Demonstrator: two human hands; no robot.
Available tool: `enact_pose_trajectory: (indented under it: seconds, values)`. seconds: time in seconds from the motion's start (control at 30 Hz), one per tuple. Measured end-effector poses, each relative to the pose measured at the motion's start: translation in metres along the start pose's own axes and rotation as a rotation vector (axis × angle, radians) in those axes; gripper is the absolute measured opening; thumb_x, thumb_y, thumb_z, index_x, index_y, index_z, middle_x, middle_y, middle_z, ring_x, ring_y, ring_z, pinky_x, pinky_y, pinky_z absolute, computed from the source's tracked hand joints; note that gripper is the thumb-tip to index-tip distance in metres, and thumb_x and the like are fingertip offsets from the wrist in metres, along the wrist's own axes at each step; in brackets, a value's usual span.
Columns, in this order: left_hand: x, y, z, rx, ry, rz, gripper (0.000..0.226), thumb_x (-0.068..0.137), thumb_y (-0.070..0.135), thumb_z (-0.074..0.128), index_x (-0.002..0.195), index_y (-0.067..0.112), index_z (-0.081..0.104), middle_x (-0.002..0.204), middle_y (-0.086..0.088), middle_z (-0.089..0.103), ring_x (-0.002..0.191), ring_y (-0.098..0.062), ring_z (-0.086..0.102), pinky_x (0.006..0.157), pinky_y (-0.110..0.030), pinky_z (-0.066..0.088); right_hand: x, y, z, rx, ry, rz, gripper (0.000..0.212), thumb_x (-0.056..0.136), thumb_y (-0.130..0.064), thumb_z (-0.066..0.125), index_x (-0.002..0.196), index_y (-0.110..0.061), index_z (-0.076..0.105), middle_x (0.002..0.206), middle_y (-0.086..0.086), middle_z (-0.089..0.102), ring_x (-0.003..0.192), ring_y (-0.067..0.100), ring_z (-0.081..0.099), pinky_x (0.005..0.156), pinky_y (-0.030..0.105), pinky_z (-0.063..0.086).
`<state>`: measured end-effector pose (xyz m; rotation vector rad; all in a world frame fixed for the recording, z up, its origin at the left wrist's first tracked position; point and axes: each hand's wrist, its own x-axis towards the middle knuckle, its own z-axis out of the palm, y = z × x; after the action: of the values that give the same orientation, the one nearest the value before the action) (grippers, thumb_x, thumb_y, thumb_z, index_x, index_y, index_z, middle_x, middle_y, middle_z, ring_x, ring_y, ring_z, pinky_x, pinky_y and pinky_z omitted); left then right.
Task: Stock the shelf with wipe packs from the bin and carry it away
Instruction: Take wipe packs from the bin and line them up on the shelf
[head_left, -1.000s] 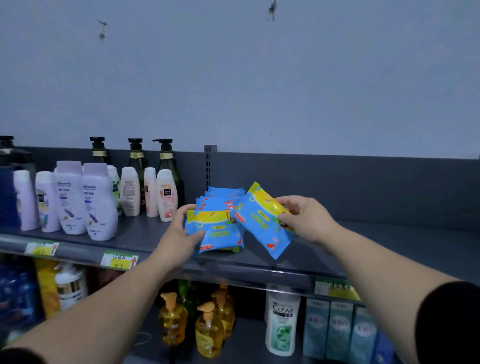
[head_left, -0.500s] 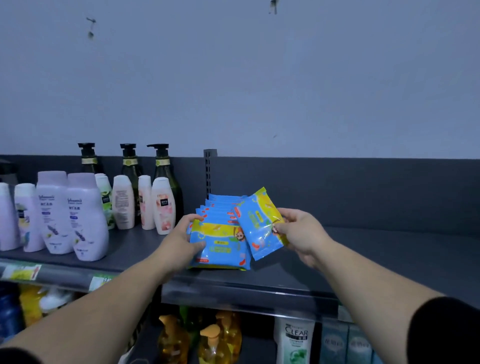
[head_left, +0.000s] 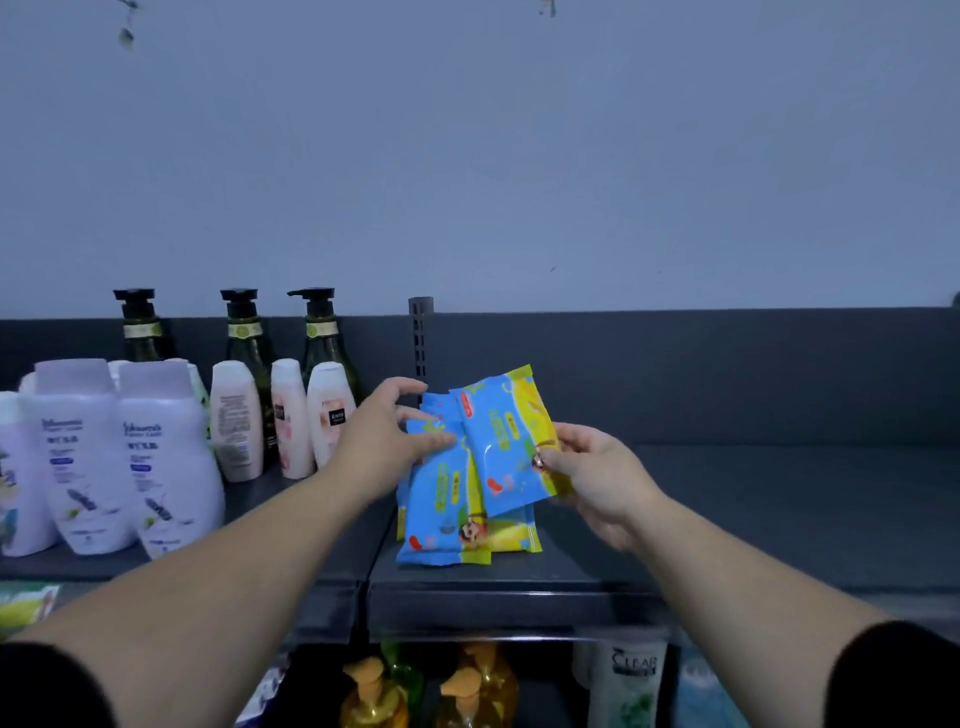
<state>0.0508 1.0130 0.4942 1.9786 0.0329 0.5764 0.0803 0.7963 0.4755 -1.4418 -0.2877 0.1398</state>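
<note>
Pale blue-grey wall up top and a dark grey shelf below it, that's pretty much the whole scene. The bin isn't in view at all, so can't say what's left in it.

What matters for the next bit: the right hand is pinching a blue-and-yellow wipe pack by its yellow side edge, thumb on the front. The pack's long axis is close to upright, top leaning a little left, and it's hanging just in front of the row of wipe packs already standing on the shelf, overlapping their right side. So the slot for it is basically straight ahead and slightly left of that hand.

The left hand isn't gripping anything. Its fingers are spread and resting on the front pack of the row, looks like it's propping the row. It's the nearer hand to the row, the right one is nearer the free pack.

Left of all this: lavender bottles, small white bottles, dark pump bottles behind. On the lower shelf are yellow pump bottles and a Clear shampoo bottle.

My guess is stocking's partway done, carrying off not started.
</note>
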Motion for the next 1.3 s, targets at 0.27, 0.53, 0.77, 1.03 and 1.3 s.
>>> enact_pose_trajectory:
  seconds: [0.27,0.53,0.77,1.03,1.3]
  values:
    - [-0.008,-0.02,0.018,-0.03,-0.008,-0.065,0.064,0.067,0.035,0.084,0.119,0.032,0.047,0.114,-0.001,0.063,0.1,-0.017,0.063,0.089,-0.043,0.053,-0.004,0.028,0.019,-0.618,0.19,-0.029,0.02,0.079,-0.018,0.075,0.09,-0.012,0.059,0.081,-0.003,0.067,0.077,0.013,0.064,0.063,0.024,0.048]
    - [-0.005,0.0,0.018,0.096,-0.148,0.075,0.085,0.067,0.022,0.086,0.135,0.037,0.037,0.116,0.001,0.059,0.101,-0.013,0.062,0.093,-0.036,0.051,-0.006,-0.01,0.011,-0.815,0.179,-0.224,0.115,0.057,-0.023,0.09,0.147,-0.032,0.019,0.146,-0.004,0.032,0.13,0.014,0.04,0.097,0.029,0.041]
    - [-0.017,0.014,0.026,0.298,-0.328,0.193,0.09,0.074,0.025,0.08,0.143,0.04,0.024,0.117,0.017,0.051,0.111,-0.008,0.054,0.093,-0.023,0.042,0.003,-0.019,0.004,-0.965,-0.079,-0.255,0.075,0.065,-0.02,0.085,0.126,-0.042,0.048,0.116,-0.009,0.059,0.105,0.013,0.058,0.088,0.031,0.052]
    - [-0.042,-0.028,0.014,0.641,-0.27,0.047,0.104,0.07,0.062,0.071,0.151,0.027,0.016,0.156,0.004,0.011,0.143,-0.017,0.016,0.117,-0.035,0.022,-0.006,0.019,-0.006,-0.673,0.073,-0.039,0.039,0.072,-0.022,0.084,0.098,-0.018,0.055,0.093,-0.004,0.066,0.069,0.007,0.059,0.059,0.021,0.048]
    - [-0.052,-0.027,0.025,0.651,-0.367,0.04,0.112,0.071,0.056,0.074,0.152,0.028,0.001,0.158,0.003,-0.015,0.146,-0.018,-0.014,0.12,-0.035,0.008,-0.024,0.019,0.012,-1.125,-0.074,-0.055,0.085,0.075,-0.05,0.074,0.142,-0.033,0.024,0.128,-0.009,0.05,0.124,0.02,0.042,0.097,0.033,0.04]
